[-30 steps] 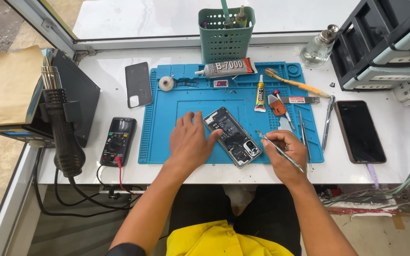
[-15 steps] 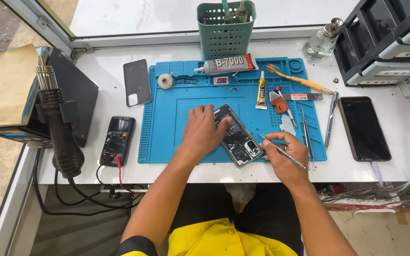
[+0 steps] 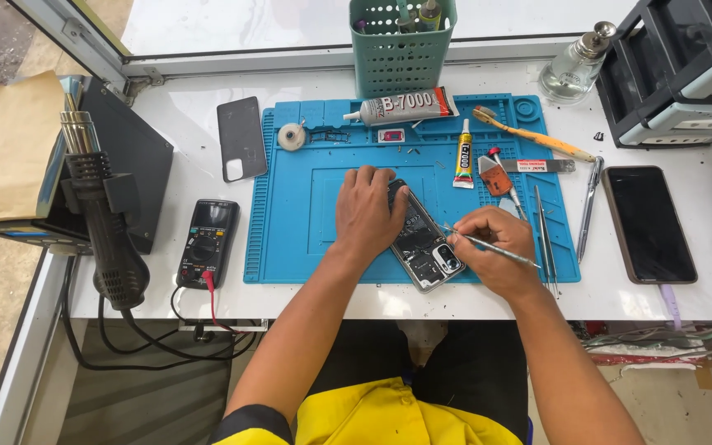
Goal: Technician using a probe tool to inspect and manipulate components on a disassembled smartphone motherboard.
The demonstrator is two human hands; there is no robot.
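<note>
Here the opened phone (image 3: 423, 243) lies back-up on the blue mat (image 3: 290, 222), near the mat's front edge and a little right of its middle. The left hand (image 3: 368, 213) lies flat across the phone's far end, fingers (image 3: 379, 183) spread and pressing down, not curled round anything. The right hand (image 3: 494, 251) sits just beside the phone's near right side; its fingers are pinched on a thin metal tool (image 3: 488, 245), whose tip meets the phone by the camera block at the near end.

The phone's long axis runs slantwise, from the far left to the near right, with the camera end pointing toward the worktop's front edge.

To the right of the right hand, tweezers (image 3: 544, 227) and a silver pen-like tool (image 3: 587, 210) lie along the mat's right edge, and a dark phone (image 3: 648, 224) rests face-up on the white worktop (image 3: 686, 305) beyond. Farther back on the mat are a small glue tube (image 3: 464, 155), a large glue tube (image 3: 401, 107), a yellow-handled brush (image 3: 529, 132) and a tape roll (image 3: 292, 136). A green basket (image 3: 401, 58) stands at the mat's back edge. Left of the mat lie a grey back cover (image 3: 241, 138) and a multimeter (image 3: 208, 241); a hot-air gun (image 3: 109, 222) hangs at the worktop's left edge. Nothing stands between the hands and the phone.
</note>
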